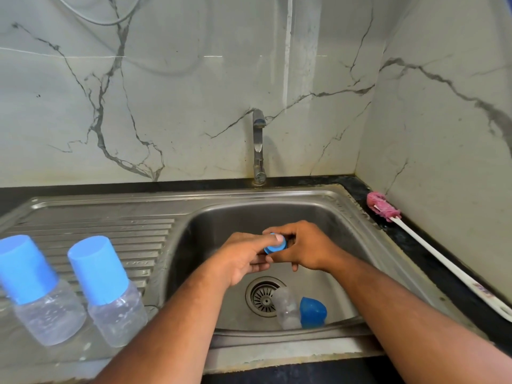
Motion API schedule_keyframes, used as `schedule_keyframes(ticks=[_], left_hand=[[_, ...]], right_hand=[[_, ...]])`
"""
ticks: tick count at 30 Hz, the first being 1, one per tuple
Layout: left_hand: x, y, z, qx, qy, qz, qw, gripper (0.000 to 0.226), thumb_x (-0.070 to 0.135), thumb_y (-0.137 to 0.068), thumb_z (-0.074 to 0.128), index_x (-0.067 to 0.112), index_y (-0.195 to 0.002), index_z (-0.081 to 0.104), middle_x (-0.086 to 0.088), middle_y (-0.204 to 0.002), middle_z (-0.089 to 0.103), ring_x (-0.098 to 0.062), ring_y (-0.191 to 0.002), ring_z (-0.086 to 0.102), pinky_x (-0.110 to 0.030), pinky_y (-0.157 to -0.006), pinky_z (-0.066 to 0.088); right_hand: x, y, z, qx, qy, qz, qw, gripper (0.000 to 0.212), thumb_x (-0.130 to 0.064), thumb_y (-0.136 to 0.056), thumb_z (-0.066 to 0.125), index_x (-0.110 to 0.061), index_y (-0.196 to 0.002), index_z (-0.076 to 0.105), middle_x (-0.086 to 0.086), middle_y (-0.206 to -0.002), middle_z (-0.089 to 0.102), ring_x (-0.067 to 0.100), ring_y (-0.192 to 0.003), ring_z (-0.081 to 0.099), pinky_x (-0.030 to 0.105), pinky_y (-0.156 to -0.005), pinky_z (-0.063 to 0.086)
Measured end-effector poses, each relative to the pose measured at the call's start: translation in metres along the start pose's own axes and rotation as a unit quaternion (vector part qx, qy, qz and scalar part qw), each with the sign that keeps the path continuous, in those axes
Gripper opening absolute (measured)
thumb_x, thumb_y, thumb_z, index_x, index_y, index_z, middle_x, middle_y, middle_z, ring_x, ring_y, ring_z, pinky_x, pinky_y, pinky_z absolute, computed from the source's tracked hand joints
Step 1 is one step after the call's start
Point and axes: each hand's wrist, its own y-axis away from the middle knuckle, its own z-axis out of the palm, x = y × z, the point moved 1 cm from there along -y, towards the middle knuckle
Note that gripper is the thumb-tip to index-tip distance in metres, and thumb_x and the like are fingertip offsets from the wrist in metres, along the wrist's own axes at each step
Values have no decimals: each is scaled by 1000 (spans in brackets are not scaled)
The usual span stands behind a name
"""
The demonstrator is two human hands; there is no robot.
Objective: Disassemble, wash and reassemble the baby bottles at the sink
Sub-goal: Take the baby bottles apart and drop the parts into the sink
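Observation:
Over the steel sink basin [210, 223] both my hands hold a small blue bottle ring [273, 247]. My left hand [243, 260] pinches it with thumb on top. My right hand [303, 249] curls round its far side; the teat is hidden by fingers. On the basin floor lies a clear bottle body [288, 307] on its side, with a blue cap [313, 311] next to it, beside the drain [261, 296]. Two assembled bottles with blue caps stand on the drainboard at left, one [36, 289] nearer the edge, the other [108, 292] to its right.
A chrome tap [259, 145] rises behind the basin, with no water running. A pink bottle brush [383, 206] with a long white handle lies on the dark counter at right. Marble walls close in the back and right. The ribbed drainboard [110, 231] stretches left.

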Motion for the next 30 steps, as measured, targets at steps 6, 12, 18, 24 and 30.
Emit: schedule_keyframes(ticks=[6,12,18,24,30], left_hand=[[1,-3,3,47,32,6,998,18,14,-84,77,5,-100,72,-22,-102,75,-24,-79,68,-28,-65,57],[3,-4,10,84,24,27,996,10,7,-85,74,8,-95,74,-16,-92,75,-22,-78,68,-30,-73,59],[-2,-8,13,153,7,38,988,6,7,-86,73,12,-89,70,-16,-94,74,-24,-80,68,-38,-82,60],[-3,-8,13,201,-15,70,977,7,9,-85,75,15,-82,72,-13,-89,74,-21,-77,68,-38,-77,60],[-3,-4,14,262,-58,115,957,8,13,-88,74,21,-88,76,0,-84,73,-13,-78,69,-24,-61,52]], right_hand=[[-5,-2,1,23,33,-14,999,45,-14,-78,87,-24,-120,75,-6,-97,76,13,-62,70,26,-50,57],[-10,-3,3,34,81,-19,996,50,-16,-82,85,-23,-128,70,-11,-104,69,8,-73,70,20,-51,56],[-20,-7,10,17,198,-50,979,53,-17,-87,79,-24,-137,63,-3,-102,56,10,-80,62,27,-65,62],[-20,-8,15,44,233,-57,970,54,-25,-89,77,-29,-139,59,-3,-103,51,10,-92,54,25,-81,51],[-23,-9,21,59,238,-71,967,46,-30,-90,74,-31,-134,60,-5,-100,50,11,-91,54,24,-80,48]])
